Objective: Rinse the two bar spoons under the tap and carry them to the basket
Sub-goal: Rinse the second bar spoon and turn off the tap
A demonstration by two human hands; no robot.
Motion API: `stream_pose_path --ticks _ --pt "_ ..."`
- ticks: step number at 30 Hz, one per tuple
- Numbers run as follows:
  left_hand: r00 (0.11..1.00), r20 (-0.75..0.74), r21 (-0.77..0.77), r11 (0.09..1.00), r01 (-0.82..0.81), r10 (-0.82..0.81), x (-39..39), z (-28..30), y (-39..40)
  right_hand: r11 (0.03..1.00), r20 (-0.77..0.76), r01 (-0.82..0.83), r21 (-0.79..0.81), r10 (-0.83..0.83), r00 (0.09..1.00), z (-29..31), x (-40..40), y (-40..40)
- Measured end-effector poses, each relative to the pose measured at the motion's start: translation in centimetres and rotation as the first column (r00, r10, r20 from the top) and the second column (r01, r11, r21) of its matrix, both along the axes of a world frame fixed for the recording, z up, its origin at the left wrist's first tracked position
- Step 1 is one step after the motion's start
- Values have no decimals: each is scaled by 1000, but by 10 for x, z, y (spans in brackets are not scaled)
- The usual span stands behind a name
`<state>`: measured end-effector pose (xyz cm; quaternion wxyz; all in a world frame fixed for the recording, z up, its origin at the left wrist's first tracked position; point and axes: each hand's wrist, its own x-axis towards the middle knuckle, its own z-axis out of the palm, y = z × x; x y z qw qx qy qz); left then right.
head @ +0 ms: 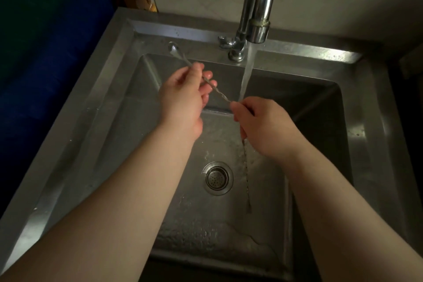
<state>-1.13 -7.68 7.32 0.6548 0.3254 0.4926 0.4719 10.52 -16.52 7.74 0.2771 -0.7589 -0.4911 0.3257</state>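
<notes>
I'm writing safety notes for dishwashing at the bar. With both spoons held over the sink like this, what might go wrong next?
1. The right hand holds one bar spoon hanging above the drain strainer; a wet grip may slip and drop it.
2. The other bar spoon, pinched between the left hand and the right, sits beside the water stream, so it may go unrinsed.

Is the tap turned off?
No, a stream of water runs from the tap into the sink beside the hands.
</notes>
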Motion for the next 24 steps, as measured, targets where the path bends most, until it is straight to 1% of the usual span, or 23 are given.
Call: stream_pose_path --ticks 1,3,5,7,9,11,12,13,14,16,17,18,19,24 --pt "999 26 -27 999 -21 21 0 -2 -1 1000 59 -20 20 19 998 2 2 3" --pt "994 77 -94 993 -69 77 -3 -7 -2 995 109 -94 24 90 990 8 3 8" --pt "984 104 -175 977 -122 141 -8 -12 0 984 135 -179 -5 178 975 14 4 13" --pt "973 121 -259 953 -158 195 -13 -17 0 970 224 -242 -36 244 943 22 7 17" --pt "960 138 -343 921 -183 243 -16 -22 2 963 325 -266 -53 268 907 31 10 20" --pt "944 157 -426 882 -200 290 -18 -27 2 968 365 -251 -10 237 900 37 15 23" --pt "934 170 -460 864 -207 314 -19 -30 1 971 354 -237 31 211 911 40 17 24" --pt "923 185 -490 846 -212 338 -20 -33 0 975 311 -208 80 174 934 41 18 24" --pt "911 202 -520 828 -212 360 -20 -35 -2 978 237 -161 131 127 963 42 19 23" --pt "892 239 -569 799 -193 385 -20 -40 -8 975 17 -42 216 40 999 42 18 20" --pt "886 253 -593 786 -176 389 -19 -43 -11 970 -95 14 243 9 995 42 15 19" --pt "884 261 -619 770 -156 388 -17 -46 -15 963 -165 53 264 -9 986 41 12 17" --pt "885 267 -646 753 -129 380 -15 -50 -20 956 -189 64 286 -10 982 40 9 16" --pt "892 348 -751 656 81 288 -1 -66 -45 922 -187 61 382 13 982 36 -9 13"
